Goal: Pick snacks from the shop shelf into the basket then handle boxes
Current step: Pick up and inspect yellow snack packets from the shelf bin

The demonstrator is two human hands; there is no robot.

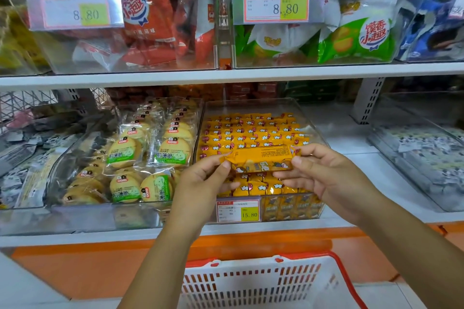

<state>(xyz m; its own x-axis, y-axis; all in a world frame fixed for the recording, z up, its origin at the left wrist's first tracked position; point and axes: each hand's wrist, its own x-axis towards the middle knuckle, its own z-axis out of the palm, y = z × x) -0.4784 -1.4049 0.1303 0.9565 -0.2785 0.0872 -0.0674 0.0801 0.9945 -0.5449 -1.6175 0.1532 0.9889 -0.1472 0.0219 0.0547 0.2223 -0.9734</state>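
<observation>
Both hands are closed on one long orange foil-wrapped snack packet (262, 159), held level just above the clear plastic bin of small orange wrapped snacks (253, 130), which serves as the landmark here. The left hand (203, 178) pinches the packet's left end between thumb and fingertips; the right hand (319, 170) pinches its right end the same way. The packet hangs over the front half of that bin, its printed back turned upward, apart from the rows of packets below it.

Below the bin and nearer the person, the white slotted plastic basket with a red rim (251, 281) sits under the forearms. The part of its inside that shows holds nothing I can make out, though the arms and the picture's lower edge hide much of it, so I cannot tell whether any snacks are in it already.

Left of the bin, a second clear bin of round yellow biscuits in clear wrappers with green labels (140, 158) looks full. Above it, on the upper shelf, stand bins of red and green snack bags.

By my judgement the task is at an early stage: one packet is lifted but not yet dropped into the basket, further picking probably remains, and the box handling is not begun; no boxes are in view.
</observation>
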